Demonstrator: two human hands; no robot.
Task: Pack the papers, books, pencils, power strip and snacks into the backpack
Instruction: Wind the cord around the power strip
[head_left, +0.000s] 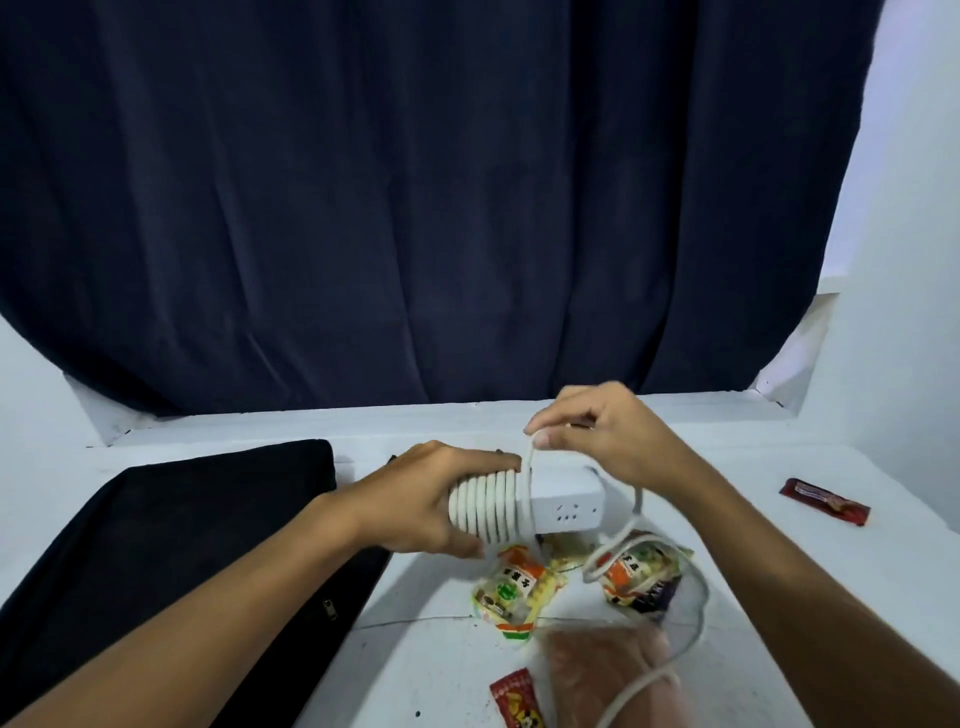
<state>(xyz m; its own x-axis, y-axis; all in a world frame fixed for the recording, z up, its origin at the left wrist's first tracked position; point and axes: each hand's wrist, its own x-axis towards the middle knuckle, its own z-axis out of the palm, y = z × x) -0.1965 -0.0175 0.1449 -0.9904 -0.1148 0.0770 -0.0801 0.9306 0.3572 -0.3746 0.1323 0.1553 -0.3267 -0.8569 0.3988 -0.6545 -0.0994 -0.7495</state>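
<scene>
My left hand (426, 499) grips the left end of a white power strip (563, 501), held above the table, with several turns of its white cord (491, 501) wound round it. My right hand (597, 434) pinches the cord just above the strip; the loose cord (696, 613) trails down over the snacks to the bottom edge. A black backpack (171, 551) lies flat at the left. Snack packets (514, 587) (639, 571) lie below the strip, a red packet (519, 701) sits near the front, and a red bar (823, 501) lies far right.
A clear plastic bag (608, 670) lies at the front by the loose cord. The white table (447, 670) ends at a white ledge (363, 421) under a dark blue curtain (441, 208). White walls flank both sides.
</scene>
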